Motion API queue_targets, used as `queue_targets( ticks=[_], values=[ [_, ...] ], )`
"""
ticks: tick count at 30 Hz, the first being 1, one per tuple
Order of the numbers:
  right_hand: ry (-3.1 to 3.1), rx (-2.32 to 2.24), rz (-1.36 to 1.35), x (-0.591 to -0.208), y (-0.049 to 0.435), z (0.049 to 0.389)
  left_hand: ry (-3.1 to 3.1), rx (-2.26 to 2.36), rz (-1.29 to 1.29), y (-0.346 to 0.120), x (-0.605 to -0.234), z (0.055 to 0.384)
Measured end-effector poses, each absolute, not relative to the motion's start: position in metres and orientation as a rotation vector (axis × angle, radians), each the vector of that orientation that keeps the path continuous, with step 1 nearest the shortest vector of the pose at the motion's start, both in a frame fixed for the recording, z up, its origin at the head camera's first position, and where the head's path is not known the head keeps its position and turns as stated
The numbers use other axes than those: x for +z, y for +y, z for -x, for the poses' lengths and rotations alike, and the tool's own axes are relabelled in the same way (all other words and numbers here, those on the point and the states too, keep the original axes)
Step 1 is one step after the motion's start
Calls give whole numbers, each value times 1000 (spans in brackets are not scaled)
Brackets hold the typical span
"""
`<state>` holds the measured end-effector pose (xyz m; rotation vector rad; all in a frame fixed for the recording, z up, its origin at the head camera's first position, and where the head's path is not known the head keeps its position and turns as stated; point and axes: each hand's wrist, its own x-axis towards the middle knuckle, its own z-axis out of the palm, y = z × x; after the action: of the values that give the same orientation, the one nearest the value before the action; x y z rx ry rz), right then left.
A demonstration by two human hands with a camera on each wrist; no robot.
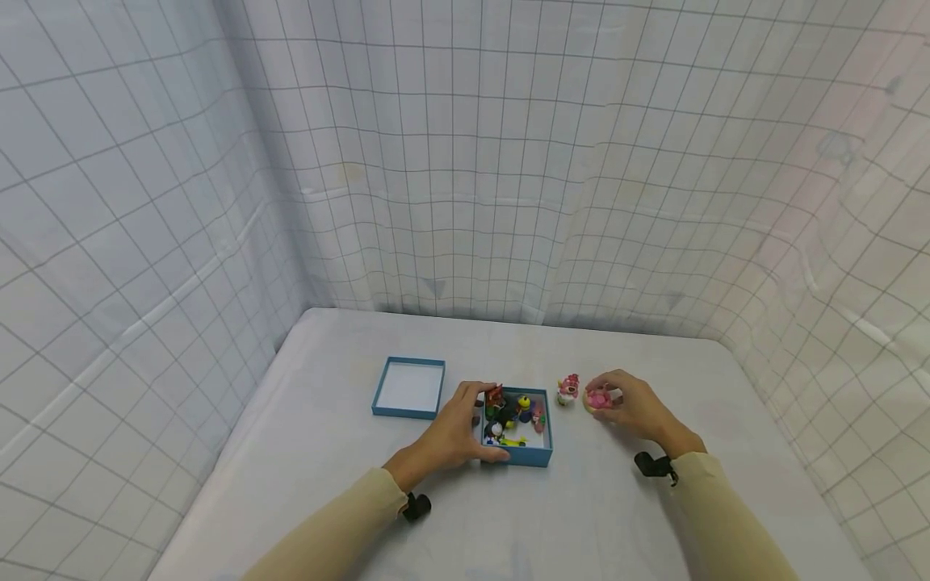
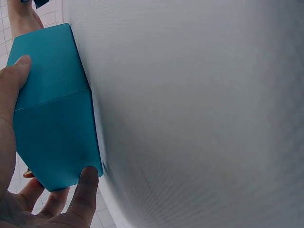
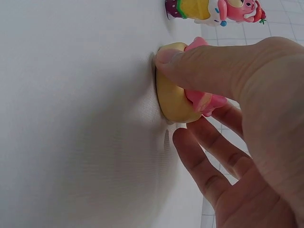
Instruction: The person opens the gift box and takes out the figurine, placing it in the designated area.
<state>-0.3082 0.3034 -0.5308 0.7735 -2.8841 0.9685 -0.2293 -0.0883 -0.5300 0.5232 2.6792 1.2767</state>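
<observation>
Left hand [image 1: 452, 432] gripping a smooth, straight-edged blue box [image 1: 529, 456], thumb and fingers spread against its sides, small glossy toys [image 1: 506, 414] inside, right hand [image 1: 630, 406] pinching a round-based pink toy [image 3: 176, 102] between thumb and fingers, just right of an upright figurine [image 1: 568, 389] on white cloth [image 1: 581, 516]

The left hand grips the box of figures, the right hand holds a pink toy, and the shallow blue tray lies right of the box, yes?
One slip: the shallow blue tray lies left of the box, as the head view shows. The left hand grips the box, the right hand the pink toy.
</observation>
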Motion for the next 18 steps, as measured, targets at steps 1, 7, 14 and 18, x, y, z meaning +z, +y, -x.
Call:
queue_targets(
  ticks=[1, 7, 14, 18],
  values=[
    [-2886, 963, -773, -530, 303, 308, 2676, 1280, -520, -88, -530, 229],
    [-2893, 919, -763, -530, 304, 306, 2667, 1292, -516, -88, -531, 229],
    [-2893, 902, -748, -528, 305, 303, 2672, 1286, -529, -89, -531, 229],
    [-2892, 895, -736, -526, 306, 302, 2670, 1292, -534, -89, -531, 229]
  ],
)
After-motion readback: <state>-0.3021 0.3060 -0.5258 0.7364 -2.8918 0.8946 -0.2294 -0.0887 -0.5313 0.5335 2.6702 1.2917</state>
